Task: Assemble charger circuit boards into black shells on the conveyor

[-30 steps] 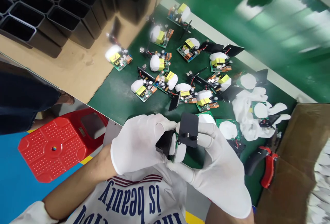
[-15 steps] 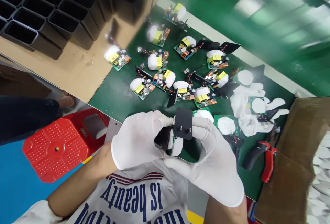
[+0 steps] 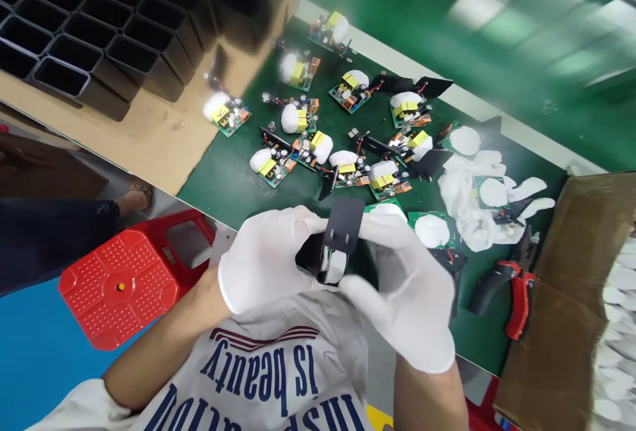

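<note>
Both my hands wear white gloves and meet close to my chest at the near edge of the green mat (image 3: 228, 179). My left hand (image 3: 265, 259) grips a black open housing (image 3: 311, 257) with a circuit board and white pad pushed into it. My right hand (image 3: 405, 288) pinches the black plug cover plate (image 3: 344, 224), which stands over the housing's open end with its two prongs facing me. Just beyond my hands several loose circuit boards (image 3: 318, 146) with yellow parts, white pads and black plug plates lie scattered on the mat.
Rows of empty black housings (image 3: 94, 34) stand on cardboard at the far left. Red-handled pliers (image 3: 517, 295) lie at the right beside a brown cardboard box (image 3: 571, 312). White pads and boards (image 3: 477, 199) pile up near them. A red plastic stool (image 3: 129, 279) sits below the table, near another person's leg (image 3: 54, 232).
The view shifted slightly. My hands moved up a little and drew closer, and the plug cover plate tilted more edge-on over the housing.
</note>
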A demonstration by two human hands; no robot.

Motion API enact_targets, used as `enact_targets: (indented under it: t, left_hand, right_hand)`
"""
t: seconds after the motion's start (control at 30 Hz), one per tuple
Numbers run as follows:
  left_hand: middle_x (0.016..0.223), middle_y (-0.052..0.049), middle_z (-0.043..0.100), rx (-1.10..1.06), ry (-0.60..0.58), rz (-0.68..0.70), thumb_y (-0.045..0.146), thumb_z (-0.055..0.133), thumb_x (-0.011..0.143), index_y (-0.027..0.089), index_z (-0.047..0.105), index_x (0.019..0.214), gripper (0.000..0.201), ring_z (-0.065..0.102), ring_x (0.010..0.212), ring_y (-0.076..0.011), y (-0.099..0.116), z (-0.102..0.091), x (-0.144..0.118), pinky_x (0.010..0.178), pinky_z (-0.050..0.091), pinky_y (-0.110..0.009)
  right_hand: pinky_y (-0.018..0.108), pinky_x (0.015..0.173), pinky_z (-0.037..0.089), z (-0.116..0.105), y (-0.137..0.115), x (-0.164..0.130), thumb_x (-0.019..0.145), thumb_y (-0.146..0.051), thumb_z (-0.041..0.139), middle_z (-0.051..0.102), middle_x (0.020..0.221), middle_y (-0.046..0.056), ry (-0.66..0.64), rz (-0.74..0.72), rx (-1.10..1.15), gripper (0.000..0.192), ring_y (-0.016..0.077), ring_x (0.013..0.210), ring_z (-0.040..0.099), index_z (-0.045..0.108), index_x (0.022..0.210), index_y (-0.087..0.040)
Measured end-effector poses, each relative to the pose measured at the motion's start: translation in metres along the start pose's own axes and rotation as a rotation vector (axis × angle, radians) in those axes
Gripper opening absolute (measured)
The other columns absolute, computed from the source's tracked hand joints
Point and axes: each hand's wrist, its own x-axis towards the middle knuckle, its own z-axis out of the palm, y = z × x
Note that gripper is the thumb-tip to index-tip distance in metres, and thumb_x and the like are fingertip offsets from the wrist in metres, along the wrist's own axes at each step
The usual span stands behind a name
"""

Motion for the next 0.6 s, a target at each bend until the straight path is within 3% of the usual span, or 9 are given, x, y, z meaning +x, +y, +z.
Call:
enact_targets:
  t: [0.1,0.17,0.3,0.37,0.5,0.6]
  left_hand:
    - [0.087,0.000,0.075,0.031,0.015,-0.017,0.045,0.070,0.093,0.026,0.076,0.104,0.023,0.072,0.075,-0.0197,0.002,0.001,0.000,0.071,0.054,-0.034]
    - [0.086,0.000,0.075,0.038,0.031,0.006,0.046,0.069,0.094,0.025,0.076,0.104,0.024,0.071,0.074,-0.0189,0.001,0.003,-0.001,0.070,0.053,-0.034]
    - [0.090,-0.002,0.078,0.088,0.123,0.077,0.045,0.070,0.093,0.023,0.077,0.104,0.025,0.073,0.079,-0.0198,-0.004,0.008,-0.007,0.075,0.056,-0.035]
    - [0.095,-0.003,0.080,0.092,0.143,0.117,0.042,0.072,0.091,0.025,0.078,0.110,0.026,0.075,0.082,-0.0203,-0.007,0.009,-0.008,0.078,0.058,-0.035]
    - [0.100,-0.002,0.082,0.052,0.161,0.153,0.034,0.073,0.089,0.026,0.078,0.121,0.034,0.076,0.084,-0.0194,-0.008,0.008,-0.008,0.082,0.060,-0.034]
    - [0.102,-0.003,0.083,0.034,0.186,0.169,0.035,0.072,0.089,0.024,0.078,0.120,0.034,0.077,0.085,-0.0196,-0.008,0.008,-0.007,0.082,0.061,-0.034]
  right_hand:
    - [0.048,0.102,0.069,0.003,-0.004,0.002,0.091,-0.034,0.091,0.079,0.132,0.007,0.160,0.102,0.112,0.058,0.0292,0.118,0.079,0.069,0.145,-0.032]
    - [0.053,0.110,0.067,0.004,-0.008,0.005,0.086,-0.030,0.095,0.076,0.143,0.008,0.138,0.063,0.060,0.071,0.0321,0.129,0.076,0.066,0.151,-0.032]
    - [0.050,0.106,0.069,0.000,-0.013,0.012,0.095,-0.021,0.084,0.083,0.127,0.006,0.093,-0.053,-0.162,0.025,0.0286,0.118,0.079,0.082,0.118,-0.029]
    - [0.046,0.097,0.071,-0.003,-0.012,0.012,0.097,-0.020,0.081,0.085,0.118,0.005,0.107,-0.050,-0.163,0.014,0.0262,0.109,0.081,0.082,0.109,-0.028]
    - [0.047,0.096,0.070,-0.003,-0.005,0.004,0.099,-0.019,0.079,0.085,0.112,0.003,0.160,-0.063,-0.172,0.011,0.0258,0.106,0.081,0.081,0.103,-0.028]
    - [0.051,0.104,0.066,0.000,-0.001,-0.010,0.098,-0.014,0.077,0.085,0.115,0.003,0.272,-0.109,-0.166,0.024,0.0285,0.112,0.080,0.082,0.114,-0.031]
